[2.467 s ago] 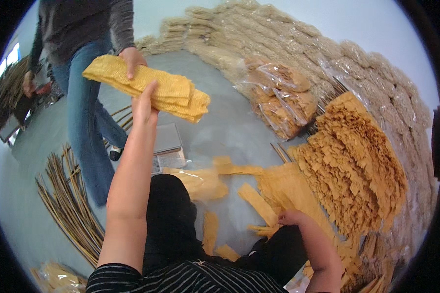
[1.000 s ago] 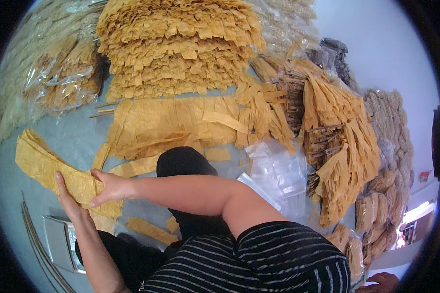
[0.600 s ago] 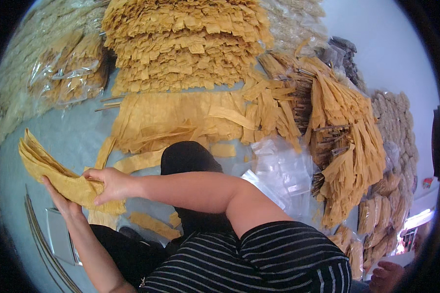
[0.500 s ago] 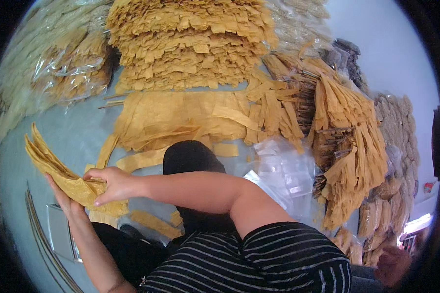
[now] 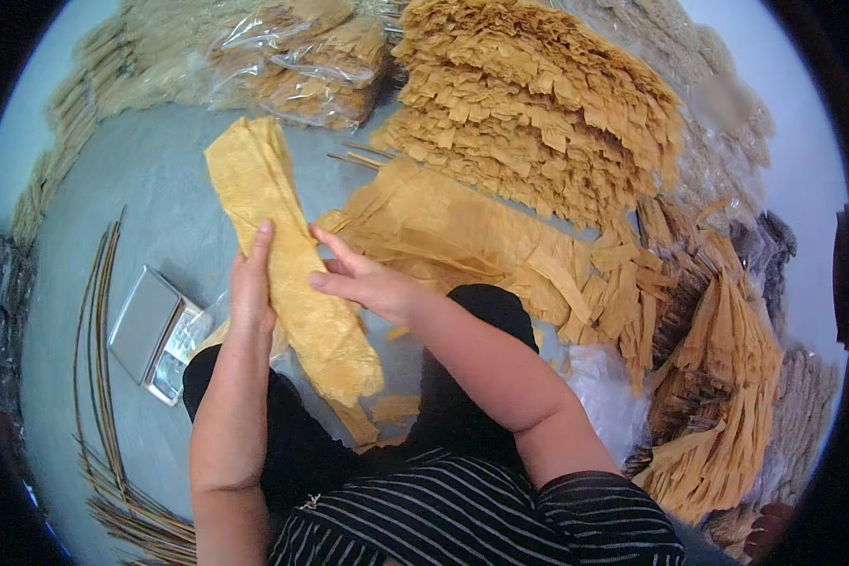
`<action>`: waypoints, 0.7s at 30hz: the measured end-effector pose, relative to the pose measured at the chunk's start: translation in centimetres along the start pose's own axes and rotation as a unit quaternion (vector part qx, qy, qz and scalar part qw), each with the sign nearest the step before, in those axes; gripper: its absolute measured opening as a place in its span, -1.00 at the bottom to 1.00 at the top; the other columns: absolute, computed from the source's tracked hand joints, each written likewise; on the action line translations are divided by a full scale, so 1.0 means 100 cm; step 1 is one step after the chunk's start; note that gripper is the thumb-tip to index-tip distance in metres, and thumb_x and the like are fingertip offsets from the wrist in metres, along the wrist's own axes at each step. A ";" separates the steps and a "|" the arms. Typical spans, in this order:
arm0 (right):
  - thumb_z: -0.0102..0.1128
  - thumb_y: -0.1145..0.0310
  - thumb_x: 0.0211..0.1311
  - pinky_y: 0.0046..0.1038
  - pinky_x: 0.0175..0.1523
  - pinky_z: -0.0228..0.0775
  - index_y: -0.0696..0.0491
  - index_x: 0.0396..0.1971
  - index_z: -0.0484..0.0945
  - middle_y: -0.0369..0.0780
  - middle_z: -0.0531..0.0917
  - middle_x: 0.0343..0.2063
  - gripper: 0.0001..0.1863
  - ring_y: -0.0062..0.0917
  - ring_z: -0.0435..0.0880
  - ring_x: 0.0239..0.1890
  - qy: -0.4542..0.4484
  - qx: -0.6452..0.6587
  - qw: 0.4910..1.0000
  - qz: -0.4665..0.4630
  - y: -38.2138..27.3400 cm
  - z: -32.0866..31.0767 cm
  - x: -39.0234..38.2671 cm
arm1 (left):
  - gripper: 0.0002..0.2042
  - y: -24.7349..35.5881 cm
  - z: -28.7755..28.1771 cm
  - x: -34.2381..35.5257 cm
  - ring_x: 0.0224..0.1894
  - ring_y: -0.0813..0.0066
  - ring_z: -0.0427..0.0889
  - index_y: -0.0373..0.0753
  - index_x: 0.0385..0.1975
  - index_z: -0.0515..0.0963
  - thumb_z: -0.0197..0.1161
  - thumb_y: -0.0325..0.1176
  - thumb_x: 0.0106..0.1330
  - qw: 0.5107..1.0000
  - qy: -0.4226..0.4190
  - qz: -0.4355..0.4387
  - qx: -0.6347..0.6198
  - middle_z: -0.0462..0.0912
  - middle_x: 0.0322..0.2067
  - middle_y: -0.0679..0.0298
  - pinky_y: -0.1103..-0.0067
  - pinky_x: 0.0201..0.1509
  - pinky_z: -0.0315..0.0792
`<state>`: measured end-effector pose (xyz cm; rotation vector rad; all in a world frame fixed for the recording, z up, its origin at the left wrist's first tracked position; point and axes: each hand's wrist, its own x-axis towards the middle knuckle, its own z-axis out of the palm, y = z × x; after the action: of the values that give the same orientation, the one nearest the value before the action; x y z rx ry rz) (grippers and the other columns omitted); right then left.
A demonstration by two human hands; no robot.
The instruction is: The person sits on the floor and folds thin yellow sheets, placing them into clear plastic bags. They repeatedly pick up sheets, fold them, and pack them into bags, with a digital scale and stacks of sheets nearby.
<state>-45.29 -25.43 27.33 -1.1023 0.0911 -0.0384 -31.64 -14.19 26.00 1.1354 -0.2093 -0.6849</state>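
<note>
The head view shows a grey floor (image 5: pixel 165 179) edged by a large layered pile of tan sheets (image 5: pixel 528 104) and plastic-bagged bundles (image 5: pixel 297 74), with thin sticks (image 5: pixel 111 274) and a silver flat-topped device (image 5: pixel 145 325) toward the left. A yellow sheet bundle (image 5: pixel 295 307) slants above the floor; the left hand (image 5: pixel 253 283) grasps its left edge, thumb on top; the right hand (image 5: pixel 375 283) parts thumb and forefinger at its right edge, whether gripping cannot be told
</note>
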 end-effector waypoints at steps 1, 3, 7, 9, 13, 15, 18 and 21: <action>0.36 0.15 0.06 -0.41 0.17 0.27 0.08 0.36 -0.29 -0.12 0.39 0.09 0.08 -0.44 0.41 0.11 0.077 -0.094 0.992 0.014 0.011 -0.002 0.005 | -0.47 -0.002 0.014 -0.005 -0.04 0.37 0.52 -0.32 0.10 0.34 0.24 -0.11 0.24 1.000 -0.015 0.011 0.010 0.52 -0.05 0.13 0.49 0.03 0.41; 0.38 0.24 0.03 -0.41 0.16 0.28 0.10 0.35 -0.25 -0.13 0.39 0.10 0.07 -0.45 0.41 0.11 0.120 -0.152 0.977 -0.092 0.047 -0.005 0.017 | -0.47 -0.017 0.011 -0.004 -0.02 0.35 0.51 -0.33 0.12 0.32 0.23 -0.14 0.25 0.999 -0.025 -0.002 0.027 0.50 -0.02 0.13 0.49 0.04 0.40; 0.32 0.38 0.08 -0.47 0.18 0.25 0.12 0.33 -0.15 -0.16 0.36 0.11 -0.06 -0.50 0.36 0.12 0.143 -0.091 0.977 -0.131 0.031 0.004 0.010 | -0.44 -0.017 0.008 -0.014 0.01 0.32 0.49 -0.35 0.18 0.23 0.20 -0.18 0.28 0.996 -0.080 -0.032 0.012 0.43 0.06 0.12 0.49 0.07 0.38; 0.32 0.39 0.08 -0.47 0.17 0.26 0.13 0.32 -0.09 -0.17 0.37 0.10 -0.10 -0.51 0.37 0.11 0.201 -0.101 0.962 -0.152 0.022 0.005 0.008 | -0.43 -0.017 0.012 -0.023 0.02 0.33 0.49 -0.36 0.20 0.18 0.19 -0.20 0.29 0.996 -0.079 -0.031 0.039 0.40 0.08 0.09 0.50 0.08 0.37; 0.31 0.35 0.10 -0.47 0.13 0.28 0.13 0.28 0.01 -0.19 0.43 0.04 -0.18 -0.54 0.40 0.07 0.247 -0.068 0.954 -0.157 0.024 -0.004 0.011 | -0.38 -0.022 0.015 -0.035 0.04 0.35 0.46 -0.37 0.22 0.12 0.22 -0.24 0.27 0.976 -0.128 -0.017 0.174 0.39 0.08 0.07 0.52 0.08 0.37; 0.28 0.29 0.12 -0.47 0.11 0.30 0.13 0.28 0.04 -0.20 0.46 0.01 -0.21 -0.55 0.42 0.03 0.243 -0.050 0.958 -0.144 0.025 -0.008 0.012 | -0.36 -0.019 0.012 -0.038 0.06 0.35 0.45 -0.34 0.23 0.11 0.26 -0.29 0.23 0.961 -0.174 0.010 0.216 0.40 0.07 0.08 0.50 0.09 0.37; 0.24 0.18 0.16 -0.46 0.05 0.33 0.12 0.27 0.07 -0.20 0.49 -0.05 -0.24 -0.54 0.47 -0.05 0.274 -0.042 0.952 -0.131 0.021 -0.017 0.015 | -0.35 -0.006 0.018 -0.047 0.02 0.35 0.48 -0.33 0.20 0.16 0.33 -0.32 0.15 0.962 -0.193 0.016 0.192 0.45 0.02 0.11 0.52 0.06 0.39; 0.21 0.12 0.17 -0.45 -0.02 0.38 0.13 0.29 0.01 -0.17 0.52 -0.11 -0.19 -0.48 0.53 -0.14 0.390 -0.041 0.907 -0.155 -0.019 -0.049 0.007 | -0.39 -0.001 0.009 -0.047 -0.05 0.33 0.53 -0.32 0.14 0.23 0.35 -0.35 0.11 0.977 -0.169 -0.038 0.125 0.49 -0.04 0.13 0.51 0.03 0.42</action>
<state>-45.05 -30.67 26.78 -1.1215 0.6393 -0.7725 -35.77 -12.03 27.19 1.2653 -0.5553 -0.9382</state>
